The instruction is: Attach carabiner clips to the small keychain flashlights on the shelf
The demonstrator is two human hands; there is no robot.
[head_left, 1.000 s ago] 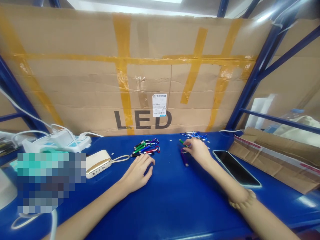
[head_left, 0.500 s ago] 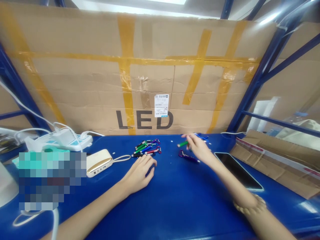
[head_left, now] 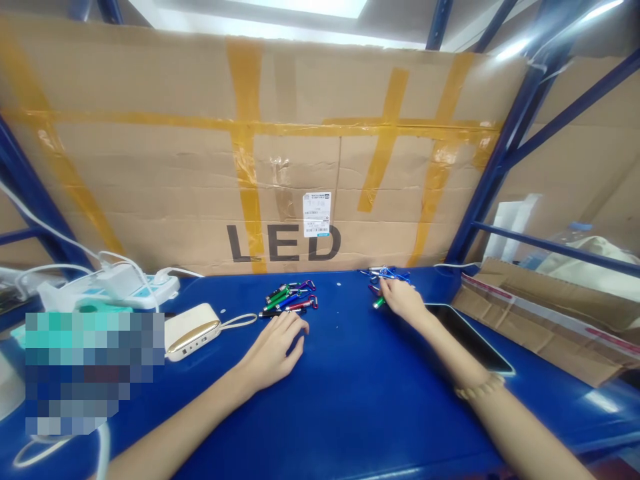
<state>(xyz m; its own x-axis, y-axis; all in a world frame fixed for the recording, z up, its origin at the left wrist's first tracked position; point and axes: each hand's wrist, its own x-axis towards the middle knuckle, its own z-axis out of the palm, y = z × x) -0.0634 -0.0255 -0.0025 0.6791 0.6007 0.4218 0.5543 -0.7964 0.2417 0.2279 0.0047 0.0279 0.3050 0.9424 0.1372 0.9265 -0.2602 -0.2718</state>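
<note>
My left hand (head_left: 277, 347) rests on the blue table with fingers loosely bent and thumb apart, holding nothing. Its fingertips are close to a black keychain flashlight (head_left: 267, 314); whether they touch it I cannot tell. Just beyond lies a group of slim keychain flashlights with carabiner clips, among them a green one (head_left: 276, 297) and a red one (head_left: 296, 307). My right hand (head_left: 404, 300) is closed at the back right, with a green keychain flashlight (head_left: 379, 303) sticking out beneath its fingers. A purple clip (head_left: 373, 289) shows beside the fingertips. Behind them is a pile of blue keychain flashlights (head_left: 393, 273), partly hidden.
A dark-screened tablet or phone (head_left: 467, 340) lies under my right forearm. A cream power bank (head_left: 193, 333) with a strap is at left, near a white power strip (head_left: 163, 292) and cables. Cardboard (head_left: 530, 333) lies at right; a large carton (head_left: 175, 187) stands behind.
My right hand has drawn the green flashlight toward the back-right pile. The purple flashlight is gone from its spot on the table. My left hand has stayed in place; the view has shifted slightly.
</note>
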